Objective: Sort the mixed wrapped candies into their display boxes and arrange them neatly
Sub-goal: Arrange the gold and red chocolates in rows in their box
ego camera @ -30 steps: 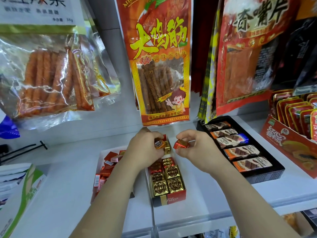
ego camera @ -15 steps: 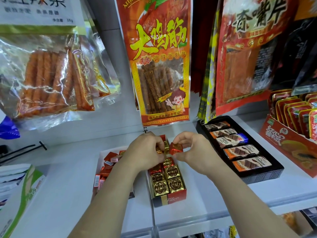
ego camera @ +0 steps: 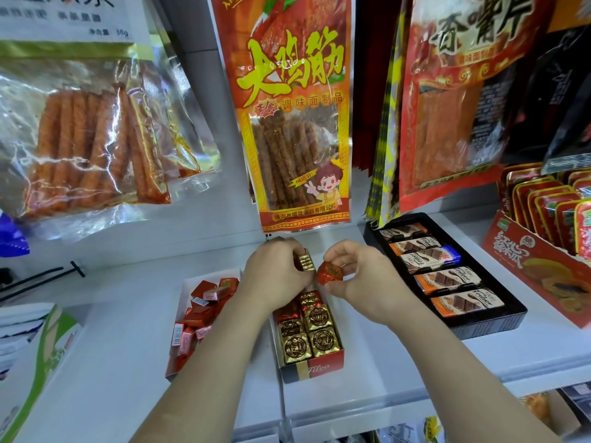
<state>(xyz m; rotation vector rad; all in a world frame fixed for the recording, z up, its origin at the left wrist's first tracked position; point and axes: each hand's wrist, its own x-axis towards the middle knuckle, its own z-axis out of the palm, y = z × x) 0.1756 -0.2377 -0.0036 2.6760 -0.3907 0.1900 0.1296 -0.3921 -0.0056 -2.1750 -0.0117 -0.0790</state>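
Left hand (ego camera: 276, 276): curled over the far end of the red display box, fingers pinched on a gold candy (ego camera: 306, 263) held on edge, ribbed side facing up.
Right hand (ego camera: 358, 276): thumb and fingertips closed around a red candy (ego camera: 329, 272), held just above the box's far end, right next to the gold one but not touching as far as can be told.
Red display box (ego camera: 323, 366): sitting on the white shelf (ego camera: 112, 362) between the two forearms, "Tilea"-ish script on the front wall. Two columns inside.
Gold candies in box (ego camera: 308, 342): four or so at the near end, packed flat, embossed tops up, pretty tidy.
Red candies in box (ego camera: 289, 311): a couple further back, partly under the left wrist, so count unclear.
White tray (ego camera: 185, 292): left of the box, loose heap of red and pink wrapped candies (ego camera: 200, 310), jumbled every which way.
Black tray (ego camera: 499, 318): right of the box, five wrapped chocolate bars (ego camera: 447, 279) laid in a row, one with a blue end.
Hanging snack bags (ego camera: 294, 116): big orange one straight behind the hands, more either side.
Red carton (ego camera: 540, 273): far right, packets standing upright in it.
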